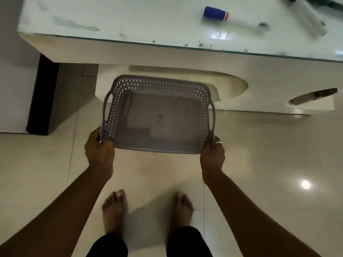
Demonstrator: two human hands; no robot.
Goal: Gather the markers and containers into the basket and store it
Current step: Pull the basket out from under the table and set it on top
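I hold a grey perforated plastic basket [157, 89] with side handles in front of me, above the floor and below the table's front edge. Nothing lies inside it. My left hand [99, 149] grips its near left corner. My right hand [212, 154] grips its near right corner. A blue container with a white and red end [215, 13] lies on its side on the glass table top [130, 21], far right of the basket.
The white table has a thick front edge [167, 54] and a lower curved shelf [232, 84] behind the basket. A dark leg [41, 93] stands at the left. My bare feet [115, 208] stand on glossy beige tiles.
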